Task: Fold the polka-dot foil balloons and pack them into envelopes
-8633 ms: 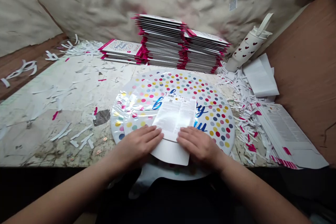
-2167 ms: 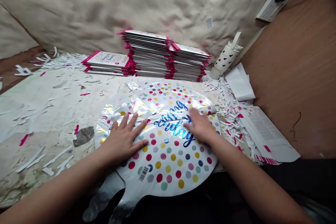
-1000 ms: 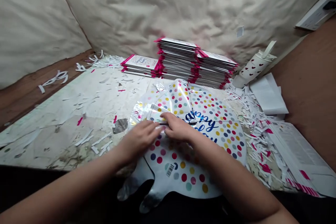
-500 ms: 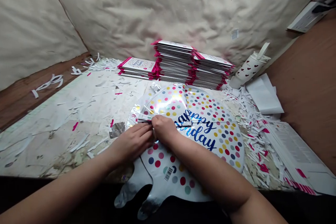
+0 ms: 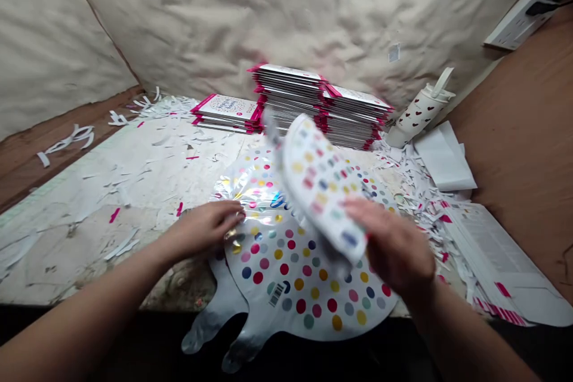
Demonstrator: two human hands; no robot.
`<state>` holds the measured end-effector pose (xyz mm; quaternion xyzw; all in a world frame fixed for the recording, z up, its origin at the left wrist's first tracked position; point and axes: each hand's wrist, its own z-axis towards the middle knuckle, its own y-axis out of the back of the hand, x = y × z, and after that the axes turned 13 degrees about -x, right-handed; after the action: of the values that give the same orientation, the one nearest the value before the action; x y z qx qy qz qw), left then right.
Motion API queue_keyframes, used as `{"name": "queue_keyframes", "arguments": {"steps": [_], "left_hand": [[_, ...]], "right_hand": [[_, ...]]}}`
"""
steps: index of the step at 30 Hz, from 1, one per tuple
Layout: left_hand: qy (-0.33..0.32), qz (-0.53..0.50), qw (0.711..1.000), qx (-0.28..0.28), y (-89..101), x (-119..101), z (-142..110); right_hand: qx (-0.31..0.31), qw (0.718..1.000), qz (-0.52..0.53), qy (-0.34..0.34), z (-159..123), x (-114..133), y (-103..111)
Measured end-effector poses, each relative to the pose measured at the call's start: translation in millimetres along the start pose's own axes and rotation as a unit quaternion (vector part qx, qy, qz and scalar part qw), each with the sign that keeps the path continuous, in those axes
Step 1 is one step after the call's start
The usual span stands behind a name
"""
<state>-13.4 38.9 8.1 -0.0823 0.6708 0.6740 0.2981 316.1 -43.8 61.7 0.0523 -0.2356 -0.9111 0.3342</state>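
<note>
**Foil balloon on worktop, upper edge turned up, hands either side**

Obs.: round foil balloon (image 5: 304,286) lies flat on the worktop (image 5: 67,209), near the front edge, its two silver neck lobes (image 5: 215,328) hanging toward the person. White face, dots in many colours, blue foil lettering (image 5: 278,200) mostly covered, barcode (image 5: 276,294) low on the face. Film is glossy and slightly creased, with bright reflections left of centre.

Raised flap (image 5: 320,191): a curved, dotted section stands up off the balloon, tilted and motion-blurred, its dots smeared.

Left hand (image 5: 203,230): grip released, palm down and fingers loosely extended, resting on the foil at the balloon's left side.

Right hand (image 5: 394,245): blurred, beside the lower right edge of the flap. Whether the grip is closed on the flap cannot be told.

Surroundings: stacks of flat packaged sleeves with magenta edges (image 5: 286,101) stand beyond the balloon, against a creased cream sheet (image 5: 268,12). Paper shreds (image 5: 416,179) lie scattered to the right, near a white bottle with red hearts (image 5: 418,113), folded white paper (image 5: 443,158) and a plywood panel (image 5: 514,131).
</note>
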Motion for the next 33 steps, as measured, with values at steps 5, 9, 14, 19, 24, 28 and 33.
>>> {"name": "queue_keyframes", "arguments": {"steps": [5, 9, 14, 19, 24, 28, 33], "left_hand": [[0.279, -0.272, 0.915, -0.109, 14.2, 4, 41], [0.298, -0.29, 0.908, -0.049, -1.6, -22, 78], [0.296, -0.287, 0.911, -0.027, -29.6, -42, 111], [0.243, -0.209, 0.939, -0.124, -19.0, -25, 113], [-0.025, -0.143, 0.986, -0.085, -31.1, -63, 85], [-0.404, 0.021, 0.907, 0.121, -77.1, -106, 57], [-0.367, 0.114, 0.919, 0.086, -104.1, -115, 39]], "right_hand": [[0.224, 0.962, 0.156, 0.007, -84, 20, -12], [0.28, 0.938, 0.202, -0.031, -106, 13, -15], [0.287, 0.929, 0.229, -0.043, -102, 11, -14], [0.281, 0.929, 0.234, -0.061, -106, 9, -13], [0.306, 0.91, 0.273, -0.065, -101, 0, -14], [0.29, 0.924, 0.245, -0.037, -101, -6, -9], [0.217, 0.949, 0.225, -0.046, -108, -6, 4]]}}
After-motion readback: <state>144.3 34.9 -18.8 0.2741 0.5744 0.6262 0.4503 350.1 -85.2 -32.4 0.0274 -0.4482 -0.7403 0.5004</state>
